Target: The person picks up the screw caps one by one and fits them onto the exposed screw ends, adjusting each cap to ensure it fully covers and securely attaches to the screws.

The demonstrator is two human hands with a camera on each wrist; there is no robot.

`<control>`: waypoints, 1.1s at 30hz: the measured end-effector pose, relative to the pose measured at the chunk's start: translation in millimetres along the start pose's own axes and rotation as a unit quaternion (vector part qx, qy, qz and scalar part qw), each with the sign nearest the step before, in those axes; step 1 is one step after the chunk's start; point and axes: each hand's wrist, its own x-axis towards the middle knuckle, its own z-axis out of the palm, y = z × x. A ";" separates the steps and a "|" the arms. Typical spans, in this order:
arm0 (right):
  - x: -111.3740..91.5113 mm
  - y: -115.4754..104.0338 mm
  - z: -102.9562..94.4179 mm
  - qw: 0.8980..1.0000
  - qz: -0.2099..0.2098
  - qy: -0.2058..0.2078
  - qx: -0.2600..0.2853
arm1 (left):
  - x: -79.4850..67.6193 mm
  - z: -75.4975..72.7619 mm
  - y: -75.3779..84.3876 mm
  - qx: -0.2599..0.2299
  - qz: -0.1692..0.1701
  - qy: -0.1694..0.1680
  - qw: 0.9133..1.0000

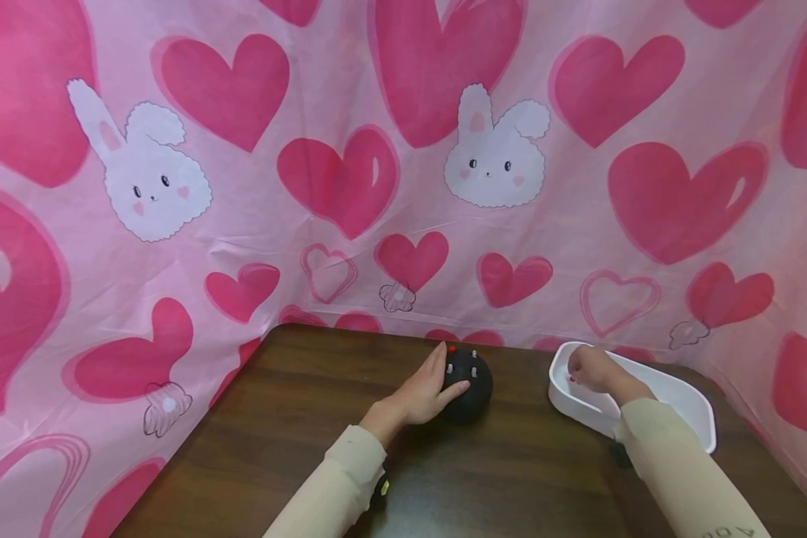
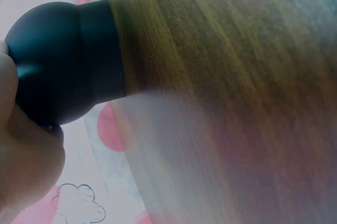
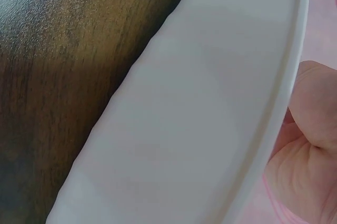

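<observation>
A black ball-shaped stand [image 1: 472,403] with a short collared base rests on the table. Several small silver studs and one red one sit on its top. My left hand [image 1: 418,391] holds it from the left, thumb across the near side and fingers along the far side. In the left wrist view the smooth black ball [image 2: 52,66] shows beside the hand. My right hand [image 1: 597,368] reaches down into the left end of a white tray [image 1: 581,409], fingers curled, a small red piece [image 1: 571,379] at the fingertips. The tray wall hides those fingertips in the right wrist view.
The dark wooden table [image 1: 296,418] carries both the stand and the tray, the tray lying to the right. A pink cloth [image 1: 350,97] with hearts and rabbits hangs behind the table and along its sides.
</observation>
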 end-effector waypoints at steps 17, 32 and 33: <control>-1.8 -5.7 -0.4 1.000 -0.008 0.003 0.016 | -1.8 0.9 0.7 0.002 0.000 -0.001 1.000; -0.8 -5.9 -9.2 0.999 -0.035 0.009 0.012 | 0.0 -0.2 -0.6 0.001 0.001 0.003 1.000; -0.7 -5.9 -9.5 0.999 -0.041 0.012 0.011 | 0.0 -0.3 -0.5 0.002 0.000 0.002 1.000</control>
